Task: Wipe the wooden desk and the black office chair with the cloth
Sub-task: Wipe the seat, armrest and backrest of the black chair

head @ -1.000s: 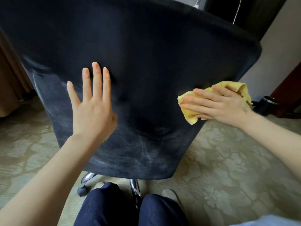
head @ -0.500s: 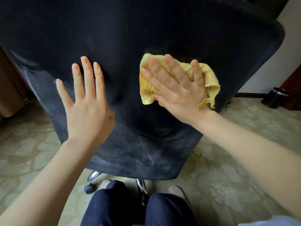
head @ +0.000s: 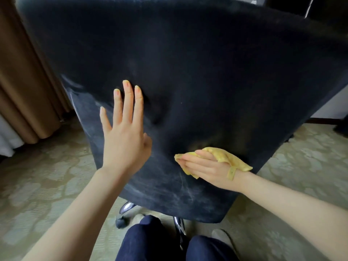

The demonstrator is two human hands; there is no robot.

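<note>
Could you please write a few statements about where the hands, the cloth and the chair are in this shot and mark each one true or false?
1. The right hand presses the yellow cloth against the black chair back. True.
2. The left hand holds a second cloth. False: it lies flat and bare on the chair back, fingers straight.
3. The cloth sits near the top edge of the chair back. False: it is low on the back, right of the left hand.
4. Pale smears show on the lower part of the chair back. True.
5. The chair stands on a patterned carpet. True.
</note>
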